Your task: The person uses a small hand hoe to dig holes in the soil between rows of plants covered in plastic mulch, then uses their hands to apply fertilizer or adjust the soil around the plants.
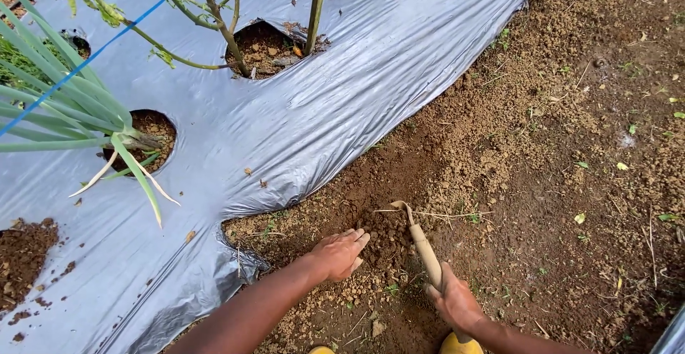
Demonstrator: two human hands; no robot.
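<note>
My right hand (454,302) grips the wooden handle of a small hand hoe (421,243); its curved metal blade digs into loose brown soil (389,236) beside the plastic sheet. My left hand (339,253) lies flat on the soil just left of the blade, fingers together and pointing right, holding nothing. Both bare forearms reach in from the bottom edge.
Silver plastic mulch (300,118) covers the bed at left, with round planting holes. A green onion plant (78,118) grows from one hole, a woody stem (228,36) and a stake (315,8) from another. A blue string (78,68) crosses above. Bare earth path (571,147) lies right.
</note>
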